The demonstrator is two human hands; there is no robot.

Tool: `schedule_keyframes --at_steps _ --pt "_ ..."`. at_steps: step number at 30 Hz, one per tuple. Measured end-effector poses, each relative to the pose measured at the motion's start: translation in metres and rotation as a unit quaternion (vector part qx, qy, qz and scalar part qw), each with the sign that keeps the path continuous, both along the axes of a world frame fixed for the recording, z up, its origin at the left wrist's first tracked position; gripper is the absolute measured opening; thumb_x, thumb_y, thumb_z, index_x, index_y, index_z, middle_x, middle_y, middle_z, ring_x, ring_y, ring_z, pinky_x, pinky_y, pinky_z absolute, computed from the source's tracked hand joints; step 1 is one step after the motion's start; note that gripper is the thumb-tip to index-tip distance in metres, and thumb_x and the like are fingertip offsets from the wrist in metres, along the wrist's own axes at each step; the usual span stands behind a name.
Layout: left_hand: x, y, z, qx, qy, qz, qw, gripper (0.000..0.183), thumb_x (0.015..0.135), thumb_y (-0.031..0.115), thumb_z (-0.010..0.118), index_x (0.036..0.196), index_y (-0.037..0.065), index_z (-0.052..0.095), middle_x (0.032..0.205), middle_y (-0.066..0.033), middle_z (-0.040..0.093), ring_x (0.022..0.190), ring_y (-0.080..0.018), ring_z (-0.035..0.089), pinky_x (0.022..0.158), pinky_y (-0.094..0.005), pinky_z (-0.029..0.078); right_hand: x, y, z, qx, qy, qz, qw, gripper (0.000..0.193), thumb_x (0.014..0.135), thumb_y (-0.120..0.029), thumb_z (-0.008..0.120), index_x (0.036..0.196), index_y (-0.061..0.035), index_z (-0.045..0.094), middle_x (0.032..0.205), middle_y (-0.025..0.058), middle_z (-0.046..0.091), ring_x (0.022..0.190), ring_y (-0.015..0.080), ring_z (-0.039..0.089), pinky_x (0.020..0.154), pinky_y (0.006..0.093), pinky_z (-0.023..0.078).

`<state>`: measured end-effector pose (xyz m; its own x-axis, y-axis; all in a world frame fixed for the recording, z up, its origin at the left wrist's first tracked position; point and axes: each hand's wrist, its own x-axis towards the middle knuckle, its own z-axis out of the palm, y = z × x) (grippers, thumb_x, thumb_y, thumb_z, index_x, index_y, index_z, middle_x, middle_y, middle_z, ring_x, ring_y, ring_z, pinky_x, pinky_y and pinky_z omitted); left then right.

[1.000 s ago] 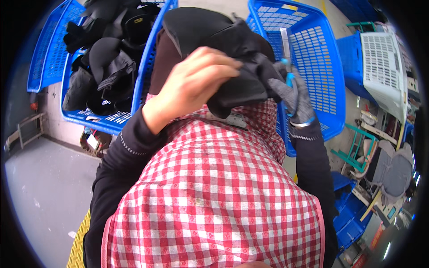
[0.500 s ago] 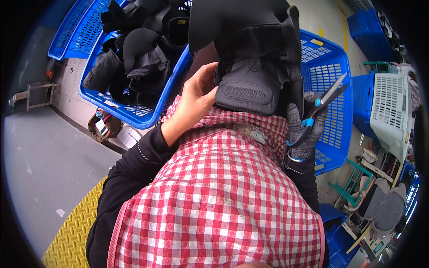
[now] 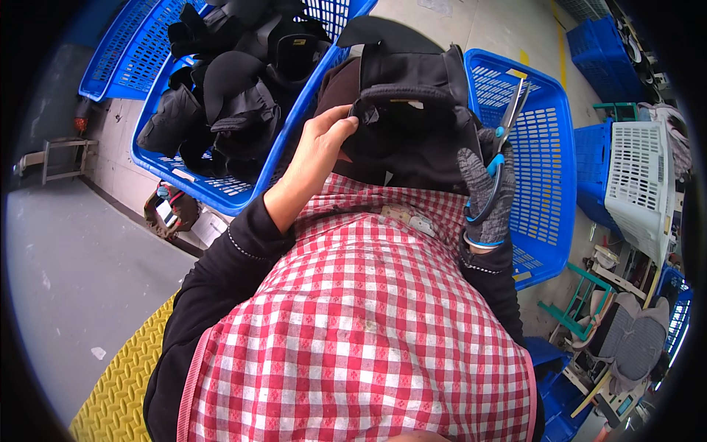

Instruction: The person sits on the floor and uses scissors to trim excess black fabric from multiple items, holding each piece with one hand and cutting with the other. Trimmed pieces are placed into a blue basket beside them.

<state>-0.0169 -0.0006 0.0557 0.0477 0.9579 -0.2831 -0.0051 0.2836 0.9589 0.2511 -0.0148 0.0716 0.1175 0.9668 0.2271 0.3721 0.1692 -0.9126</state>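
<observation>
Two hands are in view, one bare left hand [image 3: 313,158] and one grey-gloved right hand [image 3: 488,180], with one pair of steel scissors with blue-and-black handles [image 3: 501,133] and one hollow black fabric piece [image 3: 420,144]. Two slotted blue plastic baskets [image 3: 551,254] stand nearest; the black fabric pieces heaped in one [image 3: 234,85] overlap too much to count. There is one red-and-white checked apron [image 3: 353,317] and one yellow textured mat [image 3: 121,390].

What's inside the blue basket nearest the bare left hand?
The blue basket holds a heap of black pieces. Whatever lies beneath the heap is covered and can't be seen.
</observation>
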Motion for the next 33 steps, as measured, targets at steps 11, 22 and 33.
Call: schedule_keyframes --at_steps 11,22,33 --pt "0.009 0.003 0.016 -0.021 -0.121 0.013 0.992 0.041 0.102 0.022 0.059 0.136 -0.001 0.059 0.105 -0.0106 0.070 0.091 -0.0153 0.067 0.074 -0.0287 0.055 0.031 0.002 -0.007 -0.012 -0.070 -0.038 0.997 0.037 0.098 -0.019 0.070 0.129 -0.0011 0.061 0.116 0.0127 0.067 0.100 0.0193 0.066 0.080 0.0323 0.055" --pt "0.046 -0.041 0.140 0.285 -0.670 -0.437 0.528 0.044 0.104 0.021 0.063 0.137 -0.007 0.053 0.129 -0.0144 0.062 0.110 -0.0173 0.056 0.087 -0.0297 0.045 0.061 0.006 -0.022 -0.054 0.128 -0.077 0.987 0.031 0.102 -0.022 0.066 0.126 -0.0024 0.060 0.109 0.0116 0.067 0.091 0.0167 0.065 0.074 0.0300 0.054" --pt "0.078 -0.082 0.143 0.181 -0.770 -0.423 0.442 0.056 0.105 0.019 0.060 0.146 -0.010 0.037 0.143 -0.0220 0.052 0.111 -0.0221 0.055 0.089 -0.0307 0.043 0.079 -0.003 -0.035 -0.065 0.202 -0.093 0.973 0.030 0.103 -0.022 0.065 0.126 -0.0031 0.060 0.106 0.0110 0.066 0.088 0.0159 0.063 0.072 0.0293 0.053"
